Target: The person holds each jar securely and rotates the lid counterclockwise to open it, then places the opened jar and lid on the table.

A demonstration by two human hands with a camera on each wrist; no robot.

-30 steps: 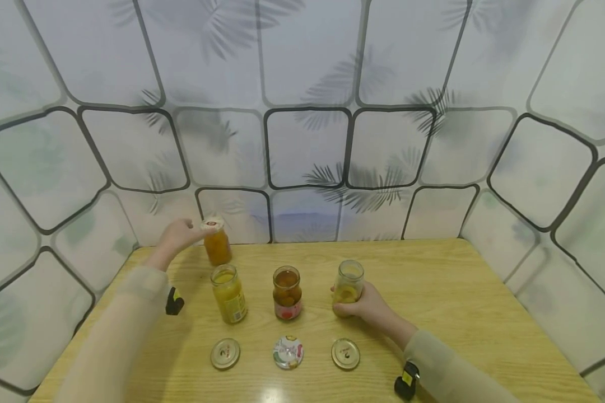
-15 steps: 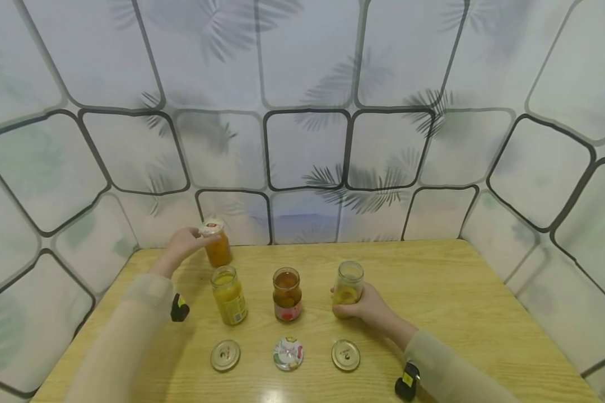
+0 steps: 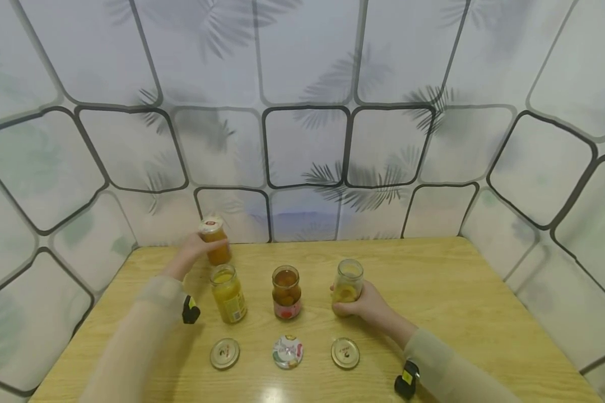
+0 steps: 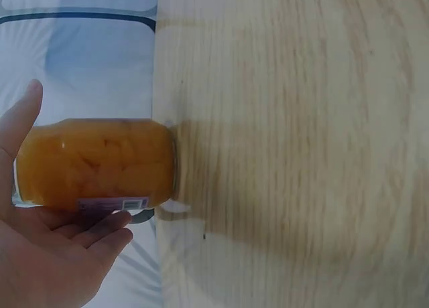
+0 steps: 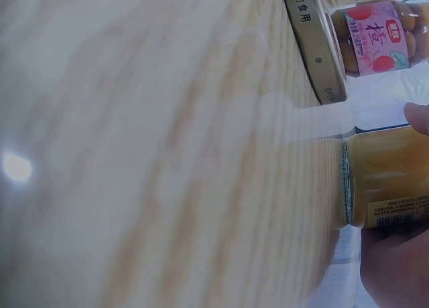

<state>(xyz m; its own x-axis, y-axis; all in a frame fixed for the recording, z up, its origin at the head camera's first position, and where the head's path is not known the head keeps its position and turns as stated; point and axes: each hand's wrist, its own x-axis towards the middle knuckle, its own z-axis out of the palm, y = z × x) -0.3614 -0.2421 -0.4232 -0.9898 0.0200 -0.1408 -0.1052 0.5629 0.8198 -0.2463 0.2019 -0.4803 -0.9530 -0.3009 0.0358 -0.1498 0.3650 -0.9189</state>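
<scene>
At the back left stands a lidded jar of orange fruit pieces [image 3: 219, 252]. My left hand [image 3: 189, 250] is around its side; in the left wrist view, the thumb [image 4: 23, 114] stands spread on one side of the jar and the loosely bent fingers lie along the other. My right hand [image 3: 370, 305] grips a lidless glass jar [image 3: 350, 271] with yellowish fruit, low on its body. Between the hands stand an open jar of yellow contents [image 3: 229, 296] and an open dark reddish jar [image 3: 286, 288] with a pink label.
Nearer me on the wooden table [image 3: 433, 268] lie a gold lid [image 3: 224, 354], a white patterned lid [image 3: 288, 352] and another gold lid [image 3: 345, 353], roughly in a row. A patterned wall covering [image 3: 307, 151] rises behind the table's back edge.
My left hand has moved right, from beside the orange jar's lid to around the jar's side. The right hand keeps its hold on the glass jar without moving.
</scene>
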